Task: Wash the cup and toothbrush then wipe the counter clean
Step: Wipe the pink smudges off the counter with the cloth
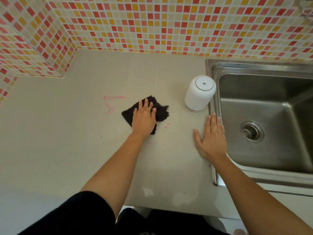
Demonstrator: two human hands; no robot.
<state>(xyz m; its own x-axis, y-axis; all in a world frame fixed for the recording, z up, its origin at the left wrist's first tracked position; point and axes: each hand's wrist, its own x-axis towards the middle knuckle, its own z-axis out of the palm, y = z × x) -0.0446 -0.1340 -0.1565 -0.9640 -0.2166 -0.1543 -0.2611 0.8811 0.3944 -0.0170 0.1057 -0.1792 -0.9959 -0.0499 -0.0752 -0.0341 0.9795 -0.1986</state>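
The left grip (144,116), fingers flat and spread, presses a dark cloth (160,110) on the tabletop (67,133), with pink smears (110,106) just left of it. The right grip (210,138) lies flat and wide beside the sink (288,68). The inverted cup (199,93) stands just beyond its fingertips.

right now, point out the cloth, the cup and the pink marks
cloth (161,110), head view, bare right corner
cup (196,97), head view, white side wall
pink marks (110,108), head view, lower squiggle
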